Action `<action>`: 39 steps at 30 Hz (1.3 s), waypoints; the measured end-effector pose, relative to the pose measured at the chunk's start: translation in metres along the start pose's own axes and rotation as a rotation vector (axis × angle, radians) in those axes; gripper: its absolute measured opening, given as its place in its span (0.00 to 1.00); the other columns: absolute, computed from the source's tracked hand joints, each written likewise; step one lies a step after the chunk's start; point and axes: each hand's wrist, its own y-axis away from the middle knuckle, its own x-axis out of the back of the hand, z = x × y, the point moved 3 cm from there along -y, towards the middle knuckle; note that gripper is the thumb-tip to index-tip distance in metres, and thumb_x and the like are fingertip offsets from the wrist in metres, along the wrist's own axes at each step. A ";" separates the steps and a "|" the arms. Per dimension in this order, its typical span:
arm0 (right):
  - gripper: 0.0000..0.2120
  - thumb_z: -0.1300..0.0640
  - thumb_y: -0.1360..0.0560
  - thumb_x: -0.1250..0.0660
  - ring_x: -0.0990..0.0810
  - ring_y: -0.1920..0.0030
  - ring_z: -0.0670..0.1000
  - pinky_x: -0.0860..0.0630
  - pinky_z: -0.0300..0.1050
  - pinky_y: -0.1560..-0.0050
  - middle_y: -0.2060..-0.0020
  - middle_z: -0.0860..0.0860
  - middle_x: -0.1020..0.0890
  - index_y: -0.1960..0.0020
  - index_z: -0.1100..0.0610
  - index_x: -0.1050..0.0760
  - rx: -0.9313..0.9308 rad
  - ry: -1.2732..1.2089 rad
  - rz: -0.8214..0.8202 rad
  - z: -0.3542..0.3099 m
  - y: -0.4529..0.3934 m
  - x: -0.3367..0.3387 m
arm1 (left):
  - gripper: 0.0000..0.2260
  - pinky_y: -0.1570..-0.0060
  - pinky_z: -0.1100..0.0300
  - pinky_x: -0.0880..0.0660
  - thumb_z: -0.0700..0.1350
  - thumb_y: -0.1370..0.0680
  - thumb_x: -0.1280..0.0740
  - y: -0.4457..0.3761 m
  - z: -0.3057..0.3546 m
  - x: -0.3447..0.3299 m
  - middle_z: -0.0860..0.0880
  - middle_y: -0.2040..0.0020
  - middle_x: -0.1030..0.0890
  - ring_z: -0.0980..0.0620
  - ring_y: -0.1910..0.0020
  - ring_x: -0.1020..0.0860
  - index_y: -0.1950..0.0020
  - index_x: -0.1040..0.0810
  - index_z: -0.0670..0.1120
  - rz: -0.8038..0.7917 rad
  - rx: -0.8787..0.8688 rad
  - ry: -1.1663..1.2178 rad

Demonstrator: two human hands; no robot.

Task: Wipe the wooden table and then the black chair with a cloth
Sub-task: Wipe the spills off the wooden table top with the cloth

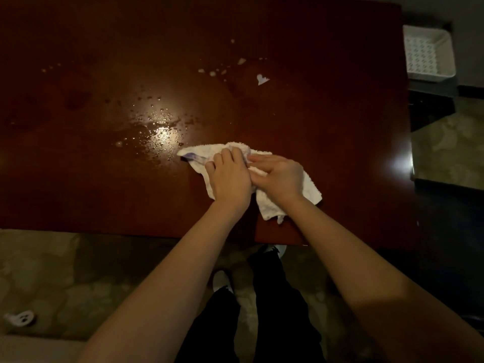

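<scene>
A white terry cloth [310,188] with a purple stripe lies crumpled on the dark red-brown wooden table [327,113], near its front edge. My left hand [230,179] rests on the cloth's left part, fingers curled down into the fabric. Pressed against it, my right hand [279,176] lies on the right part with its fingers stretched leftward. Water droplets [161,132] shine on the tabletop just left of the cloth. No black chair can be clearly made out.
Small white scraps [262,79] and specks are scattered on the far middle of the table. A white perforated basket [428,52] stands on a dark surface beyond the table's right edge. Patterned floor lies below, with my legs and white shoes.
</scene>
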 end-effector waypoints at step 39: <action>0.11 0.54 0.30 0.28 0.20 0.47 0.40 0.38 0.20 0.46 0.51 0.46 0.16 0.49 0.53 0.17 -0.119 0.047 -0.056 -0.064 0.104 -0.049 | 0.18 0.45 0.54 0.37 0.49 0.22 0.40 0.093 -0.084 -0.001 0.47 0.41 0.29 0.47 0.42 0.31 0.35 0.36 0.45 -0.083 -0.053 -0.002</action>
